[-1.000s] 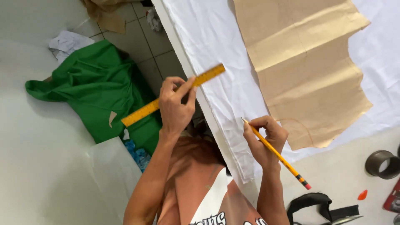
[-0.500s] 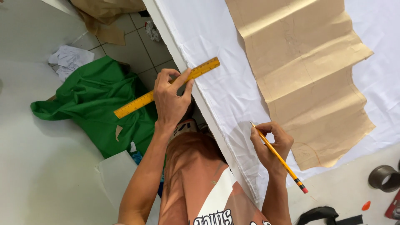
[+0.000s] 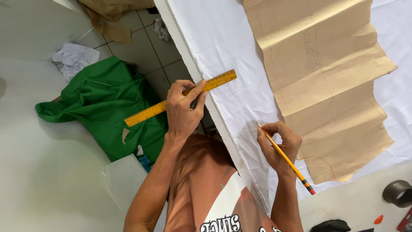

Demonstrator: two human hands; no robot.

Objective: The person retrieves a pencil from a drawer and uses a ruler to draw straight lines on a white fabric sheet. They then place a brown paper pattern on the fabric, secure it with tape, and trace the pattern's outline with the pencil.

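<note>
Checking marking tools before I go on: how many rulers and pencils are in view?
2. One yellow ruler is gripped by the left hand over the table's edge. One yellow pencil is in the right hand, on the white fabric. Others may lie outside the frame.

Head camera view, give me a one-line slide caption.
Left hand holds yellow ruler; right hand holds pencil on white fabric.

Matt white cloth (image 3: pixel 240 86) lying smooth; creased tan paper pattern (image 3: pixel 326 81) showing matt; yellow ruler (image 3: pixel 180 98) and painted pencil (image 3: pixel 286 160) looking faintly glossy; green fabric (image 3: pixel 103 107) crumpling.
</note>
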